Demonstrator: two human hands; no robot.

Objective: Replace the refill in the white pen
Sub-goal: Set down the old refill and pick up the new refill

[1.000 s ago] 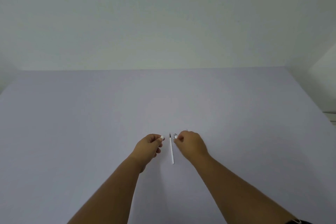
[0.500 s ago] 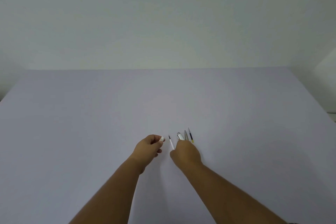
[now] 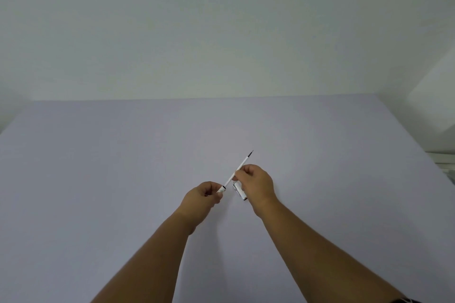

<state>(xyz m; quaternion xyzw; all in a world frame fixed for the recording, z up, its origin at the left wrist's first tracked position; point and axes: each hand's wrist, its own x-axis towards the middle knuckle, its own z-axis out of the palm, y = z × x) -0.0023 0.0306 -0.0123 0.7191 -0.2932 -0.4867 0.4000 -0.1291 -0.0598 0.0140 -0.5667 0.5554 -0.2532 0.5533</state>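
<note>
My left hand [image 3: 205, 195] pinches a short white pen barrel piece [image 3: 221, 189], its dark open end pointing up and right. My right hand [image 3: 257, 183] holds a thin white refill [image 3: 243, 163] with a dark tip that points away from me. The refill slants down to the left, and its lower end meets the barrel's opening. A second white pen part with a silver clip [image 3: 240, 191] lies on the table just under my right hand. Whether the refill end is inside the barrel cannot be told.
Everything sits on a wide pale lilac table [image 3: 123, 167] against a plain white wall. The table's right edge runs diagonally at the far right, with a white ledge beyond it.
The refill lay on the table between my hands. My right hand picked it up and brought its lower end to the barrel piece in my left hand. Both hands moved slightly away from me.
</note>
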